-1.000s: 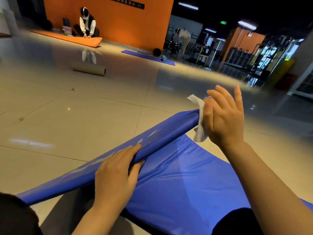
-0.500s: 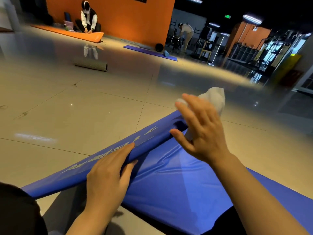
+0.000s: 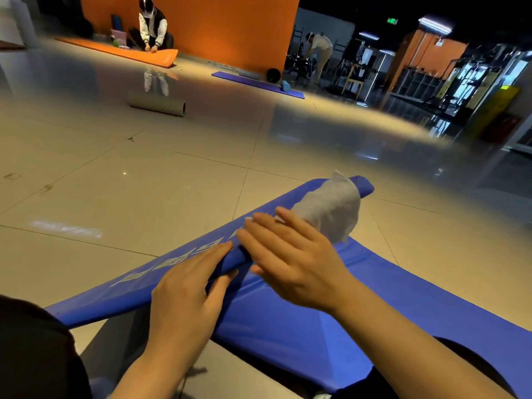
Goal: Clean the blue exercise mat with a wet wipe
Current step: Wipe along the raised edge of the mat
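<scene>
Blue vinyl exercise mat (image 3: pixel 288 321) lies on the tiled floor (image 3: pixel 144 182), its far edge curled into a roll. Left hand (image 3: pixel 184 298) grips that roll; right hand (image 3: pixel 290 254), fingers spread flat, presses the crumpled white wet wipe (image 3: pixel 331 214) on the roll's far end. Wiping looks mid-way, roll covered only partly, flat panel probably left.

The mat (image 3: pixel 288 318) lies on the floor (image 3: pixel 144 182), its rolled edge running from 8 o'clock to 1 o'clock. The left hand (image 3: pixel 187 295) rests on the roll. The right hand (image 3: pixel 290 254) sits just beside it at 2 o'clock, with the wipe (image 3: pixel 331 208) on the roll behind it.
</scene>
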`<action>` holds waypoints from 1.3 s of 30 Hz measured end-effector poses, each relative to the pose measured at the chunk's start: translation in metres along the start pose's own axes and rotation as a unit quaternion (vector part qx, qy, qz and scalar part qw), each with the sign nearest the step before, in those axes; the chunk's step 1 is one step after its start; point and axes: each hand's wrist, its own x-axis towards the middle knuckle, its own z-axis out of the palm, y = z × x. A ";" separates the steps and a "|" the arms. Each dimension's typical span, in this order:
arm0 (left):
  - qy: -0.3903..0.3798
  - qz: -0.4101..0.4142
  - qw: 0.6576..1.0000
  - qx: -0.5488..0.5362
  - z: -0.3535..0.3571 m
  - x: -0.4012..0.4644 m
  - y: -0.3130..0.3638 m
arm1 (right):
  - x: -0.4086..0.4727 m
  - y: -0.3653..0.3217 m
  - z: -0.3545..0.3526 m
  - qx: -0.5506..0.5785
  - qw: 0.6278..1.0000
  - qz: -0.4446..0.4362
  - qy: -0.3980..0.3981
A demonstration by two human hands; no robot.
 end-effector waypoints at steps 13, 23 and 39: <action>-0.006 -0.010 1.000 -0.029 -0.028 0.006 0.005 | 0.000 0.054 -0.025 0.065 0.955 0.256 0.135; -0.001 0.070 0.994 0.087 -0.053 0.064 0.017 | 0.065 -0.001 -0.013 0.361 0.760 0.491 0.224; 0.021 0.189 0.980 0.050 -0.071 0.077 0.019 | 0.029 0.055 -0.013 0.311 0.696 0.574 0.300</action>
